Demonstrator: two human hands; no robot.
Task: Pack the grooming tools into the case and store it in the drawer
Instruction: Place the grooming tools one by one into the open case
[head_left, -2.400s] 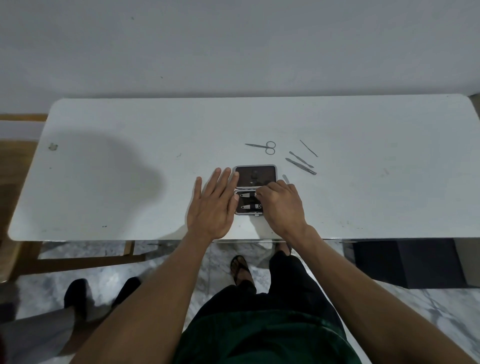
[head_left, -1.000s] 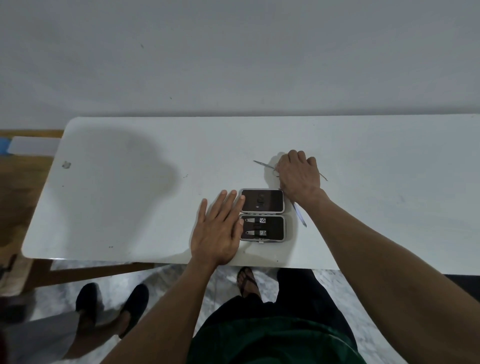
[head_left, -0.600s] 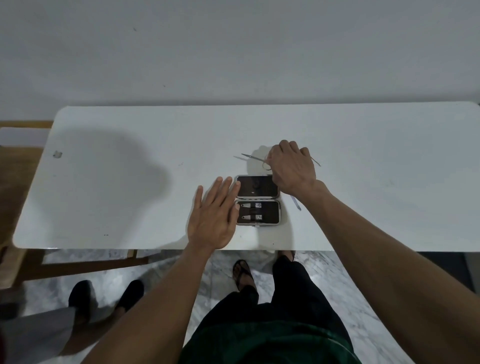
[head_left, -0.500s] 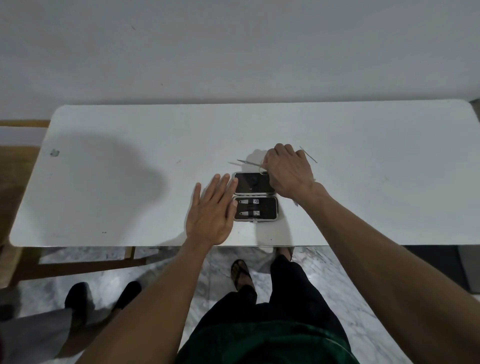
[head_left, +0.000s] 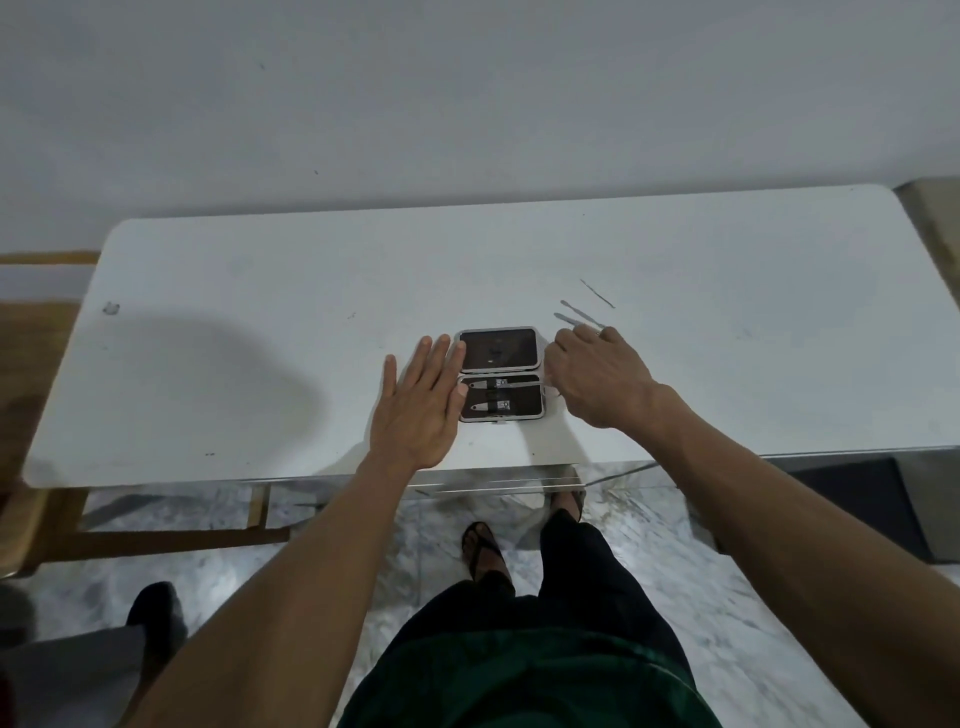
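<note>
An open grooming case (head_left: 500, 373) lies on the white table (head_left: 260, 322) near its front edge. The lower half holds two nail clippers (head_left: 482, 396). My left hand (head_left: 420, 402) rests flat on the table, its fingertips against the case's left edge. At the case's right edge, my right hand (head_left: 597, 379) is closed on small scissors (head_left: 525, 385), whose blades lie across the lower half. A thin pick (head_left: 597, 293) and two more slim metal tools (head_left: 575, 316) lie just beyond my right hand.
A wall stands behind the table. A pale drawer front or rail (head_left: 493, 486) shows under the front edge. Another person's dark shoe (head_left: 156, 608) and a wooden frame (head_left: 156, 535) are at the lower left. My sandalled foot (head_left: 480, 551) stands on the marble floor.
My right hand lifted the scissors from behind the case and carried them to its right side, blades now over the lower half. My left hand stayed beside the case.
</note>
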